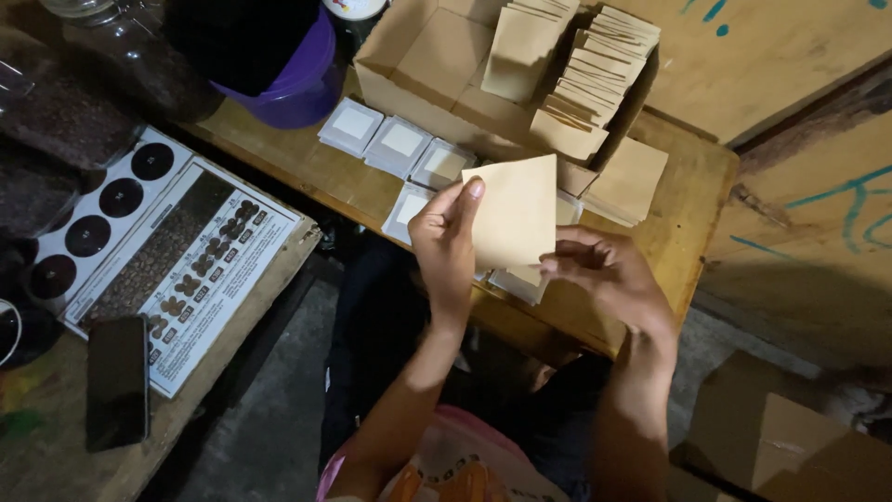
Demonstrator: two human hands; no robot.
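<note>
My left hand [444, 244] holds a flat tan paper pouch [516, 209] upright by its left edge, thumb on its face. My right hand [609, 276] pinches the pouch's lower right corner. Both hands hover over the near edge of a wooden bench [692, 200]. Under the pouch lie small white filter packets [401, 146], set in rows on the bench. Behind them an open cardboard box [413, 60] holds several stacked tan pouches [595, 70]. A few more tan pouches [632, 177] lie loose to the right of the box.
A purple bucket [302, 84] stands at the back left of the bench. On a lower table to the left lie a printed chart with dark circles [158, 251] and a black phone [117, 381]. A cardboard box [790, 437] sits on the floor at the lower right.
</note>
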